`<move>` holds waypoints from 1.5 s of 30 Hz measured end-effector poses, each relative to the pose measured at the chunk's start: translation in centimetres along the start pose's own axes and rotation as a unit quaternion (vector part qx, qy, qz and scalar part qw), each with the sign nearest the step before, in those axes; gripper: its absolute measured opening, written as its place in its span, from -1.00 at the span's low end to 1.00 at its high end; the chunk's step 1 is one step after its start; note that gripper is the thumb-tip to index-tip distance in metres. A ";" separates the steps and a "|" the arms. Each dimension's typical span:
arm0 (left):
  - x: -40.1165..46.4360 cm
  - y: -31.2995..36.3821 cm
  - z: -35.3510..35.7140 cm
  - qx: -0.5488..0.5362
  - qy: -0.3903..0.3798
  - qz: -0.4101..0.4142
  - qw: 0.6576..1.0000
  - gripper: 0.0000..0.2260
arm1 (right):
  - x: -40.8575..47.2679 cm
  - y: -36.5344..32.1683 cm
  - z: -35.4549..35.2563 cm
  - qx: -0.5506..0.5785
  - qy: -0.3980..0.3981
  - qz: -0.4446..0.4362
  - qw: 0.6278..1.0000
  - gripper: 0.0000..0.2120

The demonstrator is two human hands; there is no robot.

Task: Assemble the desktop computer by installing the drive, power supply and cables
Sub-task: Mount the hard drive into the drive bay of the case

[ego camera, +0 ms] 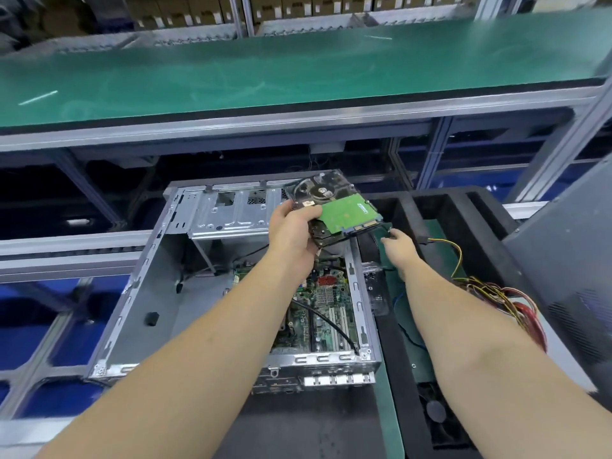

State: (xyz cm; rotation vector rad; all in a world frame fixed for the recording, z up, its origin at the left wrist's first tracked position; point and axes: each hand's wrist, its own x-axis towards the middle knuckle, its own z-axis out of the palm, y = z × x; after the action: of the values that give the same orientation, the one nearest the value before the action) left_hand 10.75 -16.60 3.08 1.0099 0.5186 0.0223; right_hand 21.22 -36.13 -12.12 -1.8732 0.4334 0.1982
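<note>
scene: a person at an assembly bench holds a hard drive (331, 207) above an open computer case (185, 293).
left hand: the left hand (294, 230) grips the drive by its left edge, fingers curled round it.
right hand: the right hand (399, 248) reaches just under the drive's connector end; whether it pinches anything cannot be told.
drive: green circuit board faces up, connector edge points toward the person and to the right, long axis runs from there away up-left, tilted.
progress: early by the look of it; the motherboard (326, 306) sits in the case, the drive bay (231, 210) stands empty.
left to do: drive, power supply and its loose wire bundle (496, 293), lying outside the case.
</note>
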 end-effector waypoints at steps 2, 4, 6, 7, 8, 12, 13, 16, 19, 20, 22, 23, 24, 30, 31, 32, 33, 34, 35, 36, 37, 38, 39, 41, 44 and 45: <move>0.0 -0.1 -0.2 -0.002 -0.009 0.005 1.000 -0.58 | 0.8 0.1 0.6 -0.025 -0.025 0.001 0.999 -0.44; 0.0 -0.4 -0.7 -0.002 -0.012 -0.001 1.000 -0.56 | 1.1 0.0 1.0 -0.041 -0.055 0.003 0.998 -0.39; 0.1 -0.6 -1.1 -0.006 -0.009 -0.003 1.000 -0.53 | 1.3 -0.2 1.2 -0.079 -0.066 -0.006 0.995 -0.35; 0.1 -0.6 -1.2 -0.011 -0.006 -0.003 1.000 -0.52 | 1.4 -0.2 1.2 -0.113 -0.056 -0.015 0.992 -0.34; 0.1 -0.7 -1.4 -0.015 -0.002 -0.002 1.000 -0.52 | 1.5 -0.2 1.2 -0.152 -0.038 -0.024 0.987 -0.34; 0.2 -0.8 -1.8 -0.026 0.010 -0.009 1.000 -0.50 | 1.4 0.1 0.8 -0.210 0.014 -0.045 0.977 -0.60; 0.3 -0.8 -1.8 -0.028 0.012 -0.011 0.999 -0.49 | 1.3 0.1 0.7 -0.194 0.023 -0.056 0.979 -0.66; 0.3 -0.7 -1.7 -0.036 0.017 -0.007 0.999 -0.51 | 0.5 -0.7 0.1 -0.109 0.071 -0.088 0.988 -0.76; 0.2 -0.5 -1.6 -0.037 0.010 -0.006 0.999 -0.53 | -1.2 -2.1 -1.2 0.008 0.098 -0.097 0.990 -0.80; 0.3 -0.5 -1.6 -0.040 0.010 -0.006 0.999 -0.56 | -2.0 -2.8 -1.7 0.038 0.098 -0.107 0.989 -0.83; 0.1 -0.4 -1.6 -0.042 0.013 -0.010 0.999 -0.59 | -3.8 -4.2 -2.6 0.075 0.089 -0.139 0.983 -0.85; -0.1 -0.3 -1.6 -0.036 0.013 -0.012 0.999 -0.60 | -4.9 -5.0 -3.0 0.096 0.081 -0.151 0.980 -0.83; -0.1 -0.3 -1.7 -0.038 0.009 -0.015 0.999 -0.61 | -6.0 -5.7 -3.3 0.132 0.071 -0.156 0.976 -0.82; -1.7 0.2 -2.4 -0.030 -0.005 -0.025 0.999 -0.72 | -11.4 -7.9 -5.2 0.436 -0.079 -0.122 0.888 -0.95; -2.1 0.3 -2.6 -0.038 -0.007 -0.030 0.999 -0.65 | -12.1 -8.1 -5.5 0.460 -0.100 -0.128 0.873 -0.94; -2.3 0.5 -3.0 -0.039 -0.007 -0.042 0.998 -0.48 | -12.8 -8.3 -5.7 0.472 -0.110 -0.139 0.864 -0.88; -2.8 0.8 -3.2 -0.040 -0.006 -0.031 0.999 -0.61 | -13.4 -8.6 -5.8 0.470 -0.107 -0.151 0.863 -0.85; -3.2 1.1 -3.5 -0.036 0.001 -0.028 0.999 -0.69 | -13.9 -9.0 -5.9 0.454 -0.090 -0.163 0.871 -0.84; -3.6 1.2 -3.8 -0.033 0.005 -0.029 0.999 -0.56 | -14.3 -9.3 -6.1 0.427 -0.062 -0.177 0.884 -0.87; -3.2 1.1 -4.4 -0.020 0.003 -0.023 1.000 -0.41 | -14.8 -9.5 -6.2 0.389 -0.034 -0.199 0.899 -0.89; -3.5 1.2 -4.7 -0.016 0.007 -0.015 1.000 -0.31 | -15.1 -9.7 -6.5 0.337 -0.008 -0.227 0.914 -0.89; -3.3 1.1 -5.1 -0.011 0.006 -0.009 1.000 -0.28 | -15.6 -10.0 -6.7 0.264 0.019 -0.261 0.928 -0.89; -3.9 1.2 -5.2 -0.024 -0.001 -0.009 1.000 -0.31 | -16.1 -10.1 -6.8 0.185 0.048 -0.297 0.935 -0.90; -4.5 1.3 -5.5 -0.046 -0.011 -0.005 0.999 -0.45 | -16.7 -10.2 -7.3 0.080 0.094 -0.358 0.926 -0.86; -4.8 1.3 -6.1 -0.058 -0.014 -0.006 0.998 -0.36 | -16.6 -9.3 -8.1 0.052 0.125 -0.349 0.927 -0.80; -5.0 1.4 -6.2 -0.053 -0.013 -0.007 0.998 -0.28 | -16.6 -8.7 -8.4 0.057 0.119 -0.328 0.935 -0.77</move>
State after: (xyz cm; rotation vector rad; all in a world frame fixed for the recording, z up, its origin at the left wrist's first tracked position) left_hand 4.07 -12.11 3.61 0.9022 0.4961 0.0243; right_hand 8.76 -38.26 4.09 -1.8305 -0.0397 -0.4967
